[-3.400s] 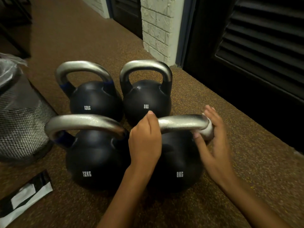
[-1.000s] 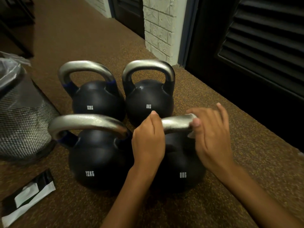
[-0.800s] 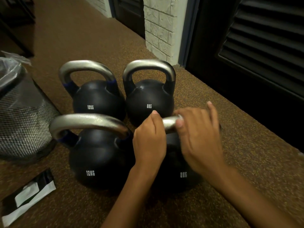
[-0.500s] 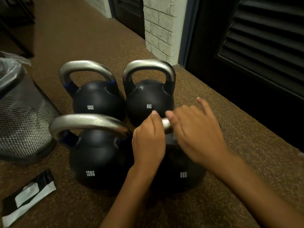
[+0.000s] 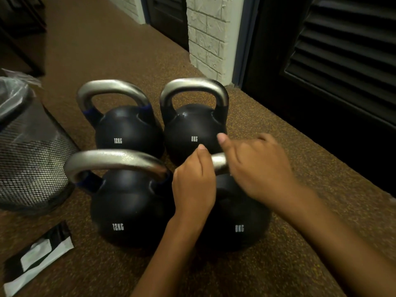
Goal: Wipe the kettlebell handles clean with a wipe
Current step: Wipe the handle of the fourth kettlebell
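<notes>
Here, left hand [image 5: 194,185] and right hand [image 5: 257,166] fingers clamped on near 8KG kettlebell's [image 5: 237,217] smooth silver handle [image 5: 219,162].

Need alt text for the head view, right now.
Both hands grip the near 8KG kettlebell's handle: left hand steadying, right hand wrapped over it. Three more kettlebells, a mesh bin and a wipe packet sit on the floor.

White writing says 12KG on the far left kettlebell [image 5: 126,133] and on the near left kettlebell [image 5: 126,211]. It says 8KG on the far right kettlebell [image 5: 194,131] and on the near right kettlebell [image 5: 242,221], at 5 o'clock.
</notes>
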`<state>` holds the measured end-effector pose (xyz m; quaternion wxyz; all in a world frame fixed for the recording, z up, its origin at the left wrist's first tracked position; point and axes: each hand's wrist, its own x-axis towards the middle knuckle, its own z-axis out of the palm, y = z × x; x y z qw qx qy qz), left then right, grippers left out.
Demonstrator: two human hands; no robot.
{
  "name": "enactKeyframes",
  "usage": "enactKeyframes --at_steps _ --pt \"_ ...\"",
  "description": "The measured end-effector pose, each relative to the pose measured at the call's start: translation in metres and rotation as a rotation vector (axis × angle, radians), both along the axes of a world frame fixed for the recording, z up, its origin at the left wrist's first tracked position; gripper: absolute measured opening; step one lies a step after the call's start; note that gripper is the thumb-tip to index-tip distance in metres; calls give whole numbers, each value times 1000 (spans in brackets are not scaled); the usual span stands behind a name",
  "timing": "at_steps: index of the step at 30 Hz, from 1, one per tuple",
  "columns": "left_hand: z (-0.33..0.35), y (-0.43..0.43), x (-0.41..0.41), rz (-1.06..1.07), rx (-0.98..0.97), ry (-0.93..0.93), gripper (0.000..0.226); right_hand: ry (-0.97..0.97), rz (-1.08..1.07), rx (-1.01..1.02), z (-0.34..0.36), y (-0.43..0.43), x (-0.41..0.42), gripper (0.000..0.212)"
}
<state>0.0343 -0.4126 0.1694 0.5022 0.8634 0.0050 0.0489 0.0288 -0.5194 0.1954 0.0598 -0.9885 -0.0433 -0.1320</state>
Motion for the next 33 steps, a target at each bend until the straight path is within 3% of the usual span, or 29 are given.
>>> enactKeyframes --at_steps 5,8,11,14,16,21,23,27,30,33 --pt "-2 1 0 -10 -5 -12 40 -172 107 -5 -11 -2 0 6" --pt "-2 1 0 -11 -3 -17 41 -12 45 9 2 -11 3 36" --pt "-3 2 0 -9 -8 -20 44 274 -128 370 7 -34 2 64" --pt "-4 1 0 2 -31 -28 45 317 -216 797 -2 -56 -1 66" --pt "-4 0 -1 16 -34 -25 42 208 -281 997 -18 -60 -5 60" --pt "-5 0 0 21 -33 -15 44 -316 -396 1276 -57 -36 -20 47" --pt "-5 -1 0 27 -37 -20 44 -423 -371 1234 -71 -25 -24 38" --pt "-4 -1 0 23 -41 -21 45 -496 -332 933 -82 -12 -28 37" --pt "-3 -1 0 19 -36 -29 44 -454 -227 670 -69 -4 -29 56" --pt "-5 -1 1 23 -47 -33 47 -325 -79 360 -55 7 -29 61"
